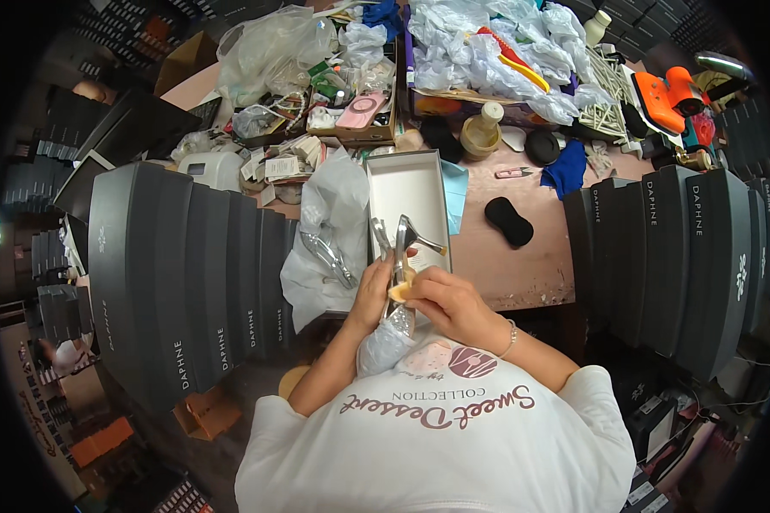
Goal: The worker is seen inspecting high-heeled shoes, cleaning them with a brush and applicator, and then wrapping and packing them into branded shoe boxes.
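Left stack: dark grey shoeboxes standing on edge, pale lettering on their ends.
Left hand: raised before the chest, grip clamped on a silver high-heeled shoe.
Right hand: fingers pinched together on a small tan pad against the shoe.
Open box: white, on the desk, behind the shoe, white wrapping paper beside it.
Right stack: more dark shoeboxes.

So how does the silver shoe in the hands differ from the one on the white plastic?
The held silver high-heeled shoe is gripped by both the left hand and right hand, heel pointing away over the open shoebox. The other silver shoe lies untouched on white plastic wrapping. Both are shiny metallic silver.
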Motion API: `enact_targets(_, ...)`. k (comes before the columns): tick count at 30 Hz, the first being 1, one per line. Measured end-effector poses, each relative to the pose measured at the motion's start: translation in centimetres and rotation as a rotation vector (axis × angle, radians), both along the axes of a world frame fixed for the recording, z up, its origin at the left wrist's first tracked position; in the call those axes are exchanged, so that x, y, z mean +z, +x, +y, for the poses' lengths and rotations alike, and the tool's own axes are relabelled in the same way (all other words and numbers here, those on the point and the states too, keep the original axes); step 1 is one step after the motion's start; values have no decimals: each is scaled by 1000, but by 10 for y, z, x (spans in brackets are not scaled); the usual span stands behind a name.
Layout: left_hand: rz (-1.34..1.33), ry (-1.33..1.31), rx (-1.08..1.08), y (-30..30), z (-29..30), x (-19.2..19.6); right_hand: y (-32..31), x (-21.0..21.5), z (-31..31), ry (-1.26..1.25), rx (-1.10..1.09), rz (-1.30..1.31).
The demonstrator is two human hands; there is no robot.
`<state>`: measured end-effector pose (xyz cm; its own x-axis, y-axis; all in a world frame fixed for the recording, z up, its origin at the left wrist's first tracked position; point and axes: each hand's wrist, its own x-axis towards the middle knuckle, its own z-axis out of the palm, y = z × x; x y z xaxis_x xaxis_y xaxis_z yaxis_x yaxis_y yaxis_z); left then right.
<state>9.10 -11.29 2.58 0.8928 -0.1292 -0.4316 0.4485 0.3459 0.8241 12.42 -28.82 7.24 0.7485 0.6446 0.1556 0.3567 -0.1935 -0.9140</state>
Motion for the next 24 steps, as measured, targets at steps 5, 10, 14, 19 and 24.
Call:
enact_targets(5, -227, 240, -87, 1, -2, -14, 4, 5, 12, -107, -116, -382)
enact_targets(10, -86, 61, -36, 3, 5, -18, 5, 8, -11, -60, 55, 107)
enact_targets(14, 65, -125, 10, 5, 0, -3, 21, 23, -36, -41, -160, -14)
enact_targets(19, 35, -43, -73, 9, -2, 7, 37, 29, -26, -86, -221, -250)
enact_targets(24, -45, 78, -153, 4, -7, 11, 52, 17, -2, -119, 44, -624)
